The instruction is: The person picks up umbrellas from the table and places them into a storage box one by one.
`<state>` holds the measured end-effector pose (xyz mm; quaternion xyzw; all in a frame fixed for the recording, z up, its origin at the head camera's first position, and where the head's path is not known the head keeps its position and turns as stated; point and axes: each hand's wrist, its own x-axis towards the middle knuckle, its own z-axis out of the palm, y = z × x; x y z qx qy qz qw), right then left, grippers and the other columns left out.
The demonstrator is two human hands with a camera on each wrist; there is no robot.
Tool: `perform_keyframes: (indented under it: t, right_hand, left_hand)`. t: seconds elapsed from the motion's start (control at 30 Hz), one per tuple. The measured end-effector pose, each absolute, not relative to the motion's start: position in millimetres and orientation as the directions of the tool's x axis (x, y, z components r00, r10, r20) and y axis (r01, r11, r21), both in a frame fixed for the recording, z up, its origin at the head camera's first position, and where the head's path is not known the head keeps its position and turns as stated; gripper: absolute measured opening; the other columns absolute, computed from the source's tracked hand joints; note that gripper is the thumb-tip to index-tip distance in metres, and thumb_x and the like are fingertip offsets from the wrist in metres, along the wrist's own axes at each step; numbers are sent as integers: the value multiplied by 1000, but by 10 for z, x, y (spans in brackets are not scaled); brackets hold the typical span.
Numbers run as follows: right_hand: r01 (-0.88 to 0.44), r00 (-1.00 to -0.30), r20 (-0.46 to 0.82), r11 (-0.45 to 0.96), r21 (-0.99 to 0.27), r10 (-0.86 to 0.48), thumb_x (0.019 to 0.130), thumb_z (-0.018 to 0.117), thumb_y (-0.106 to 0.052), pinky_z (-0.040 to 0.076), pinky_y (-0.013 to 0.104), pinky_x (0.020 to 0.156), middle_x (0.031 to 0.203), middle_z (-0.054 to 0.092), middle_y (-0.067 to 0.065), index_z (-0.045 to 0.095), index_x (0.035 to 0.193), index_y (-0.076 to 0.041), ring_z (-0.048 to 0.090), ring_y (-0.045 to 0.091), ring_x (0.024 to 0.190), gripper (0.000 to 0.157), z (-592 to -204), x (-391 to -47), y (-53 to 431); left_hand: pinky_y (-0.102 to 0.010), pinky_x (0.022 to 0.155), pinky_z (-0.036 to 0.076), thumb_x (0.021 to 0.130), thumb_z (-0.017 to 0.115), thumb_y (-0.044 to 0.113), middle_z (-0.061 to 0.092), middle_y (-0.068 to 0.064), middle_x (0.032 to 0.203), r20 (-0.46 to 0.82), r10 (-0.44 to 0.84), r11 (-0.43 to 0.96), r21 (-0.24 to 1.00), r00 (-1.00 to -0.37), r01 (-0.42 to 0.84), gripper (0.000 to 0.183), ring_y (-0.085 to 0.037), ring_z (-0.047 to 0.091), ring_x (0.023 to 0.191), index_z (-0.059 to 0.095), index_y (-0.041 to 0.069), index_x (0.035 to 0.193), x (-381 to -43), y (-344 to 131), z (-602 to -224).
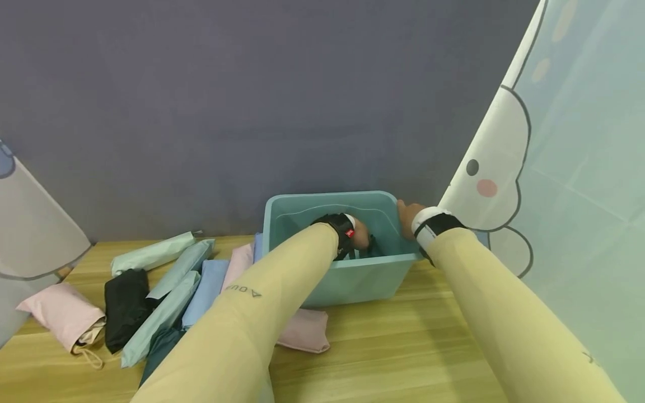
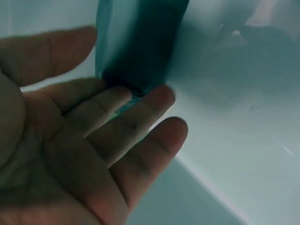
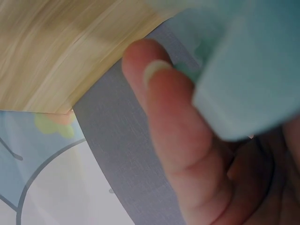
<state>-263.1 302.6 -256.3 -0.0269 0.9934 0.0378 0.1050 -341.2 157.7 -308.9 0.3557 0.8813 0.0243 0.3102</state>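
Observation:
A teal plastic bin (image 1: 360,282) stands on the wooden table, tilted a little. My left hand (image 1: 360,235) reaches down inside it. In the left wrist view that hand's fingers (image 2: 152,147) are extended and slightly spread, with the palm showing. Their tips overlap the end of a dark teal folded item (image 2: 147,42) lying in the bin. Only a dark bit of it shows in the head view. At the bin's right end, my right hand (image 1: 409,217) grips the rim (image 3: 253,89), its fingers curled around the edge.
Left of the bin lie several fabric pouches: a pink one (image 1: 65,316), a black one (image 1: 126,308), a pale green one (image 1: 153,252) and a blue one (image 1: 206,288). Another pink pouch (image 1: 304,330) sits before the bin. A grey backdrop (image 1: 227,112) rises behind.

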Motion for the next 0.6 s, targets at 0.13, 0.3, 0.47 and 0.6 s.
perform_keyframes:
  t: [0.13, 0.3, 0.47, 0.6]
  right_hand:
    - [-57, -969, -243, 997, 62, -40, 93, 45, -6, 40, 52, 100, 132, 44, 39, 12, 145, 16, 46, 47, 123, 64, -2505, -2612, 2902]
    - [-63, -968, -246, 997, 48, -49, 94, 44, -7, 37, 52, 103, 136, 40, 38, 9, 145, 16, 43, 47, 126, 66, -2490, -2641, 2834]
    - [-76, -969, -239, 996, 40, -64, 93, 42, -5, 38, 52, 102, 135, 41, 39, 10, 146, 16, 44, 47, 125, 65, -2530, -2686, 2793]
    - [-96, -969, -235, 994, 46, -83, 92, 42, -4, 40, 52, 100, 132, 44, 39, 12, 145, 16, 47, 47, 122, 64, -2571, -2720, 2777]
  left_hand:
    - [-27, 55, 32, 91, 47, 19, 42, 2, 69, -577, 680, 640, 168, -452, 749, 27, -13, 37, 61, 47, 12, 65, -3784, 1645, -3453]
    - [-26, 59, 36, 94, 50, 23, 44, 3, 74, -687, 635, 655, 234, -354, 719, 23, -12, 42, 67, 55, 14, 73, -3857, 1625, -3512]
    - [-26, 62, 40, 97, 45, 12, 48, -2, 84, -725, 529, 800, 252, -441, 545, 17, -16, 45, 76, 59, 7, 88, -3200, 1372, -2868]
    - [-26, 79, 44, 97, 43, 12, 56, -3, 104, -703, 565, 746, 211, -432, 632, 25, -16, 48, 92, 62, 5, 111, -3255, 1379, -2944]
